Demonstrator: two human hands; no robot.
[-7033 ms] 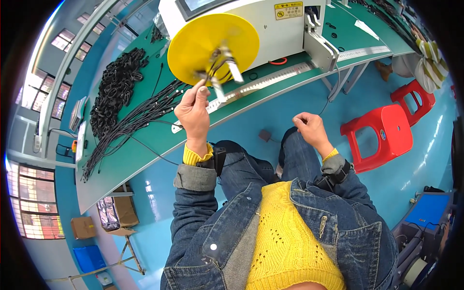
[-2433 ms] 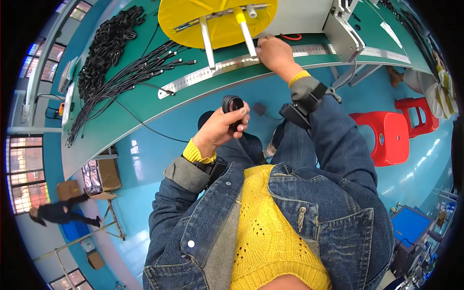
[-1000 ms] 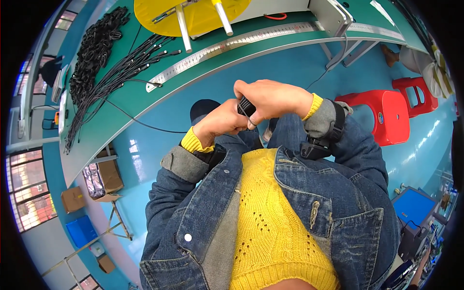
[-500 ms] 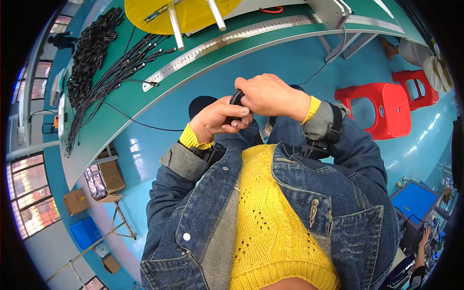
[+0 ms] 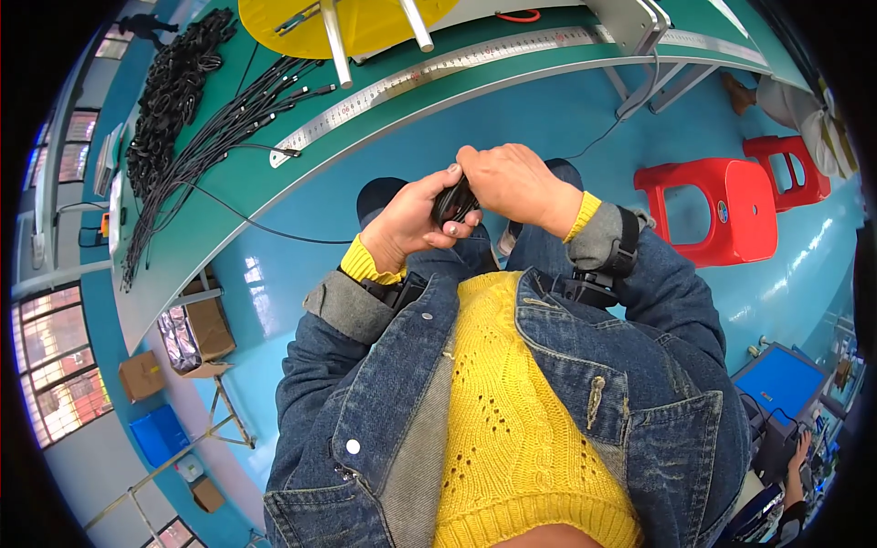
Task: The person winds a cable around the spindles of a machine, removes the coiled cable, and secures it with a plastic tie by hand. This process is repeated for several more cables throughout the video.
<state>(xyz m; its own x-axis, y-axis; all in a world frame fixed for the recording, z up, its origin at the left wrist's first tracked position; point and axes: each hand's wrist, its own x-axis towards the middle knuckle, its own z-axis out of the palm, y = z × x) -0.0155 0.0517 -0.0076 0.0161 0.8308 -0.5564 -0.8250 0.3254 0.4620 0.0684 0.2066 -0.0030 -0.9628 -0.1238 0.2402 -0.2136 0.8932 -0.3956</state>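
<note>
Glossy blue workshop floor under a long green workbench (image 5: 228,205) curving across the top of the view.

Small black coiled cable bundle (image 5: 451,199) held in front of the chest, above the knees, well clear of the bench. Left hand (image 5: 416,219) cupped under it, thumb and fingers closed on its near side. Right hand (image 5: 516,183) curled over the top, fingers pressed down on the same bundle. Hands touching each other; most of the bundle hidden between them, shape not fully readable.

One thin black cable (image 5: 265,228) trailing from the bench edge toward the hands.

On the bench: one long metal ruler (image 5: 438,78) lying along the front edge; one yellow disc-shaped reel (image 5: 352,23) with two pale metal rods sticking out; one fanned sheaf of straight black cables (image 5: 201,155); one heap of coiled black cables (image 5: 169,91) at far left, count not readable.

Two red plastic stools (image 5: 713,205) on the floor at right, one behind the other, nearer one bearing a small round sticker on its side. Two brown cardboard boxes (image 5: 196,333) and one blue crate (image 5: 160,434) at lower left.

Clothing: denim jacket, yellow open-knit sweater, yellow cuffs, black strap on each wrist.
</note>
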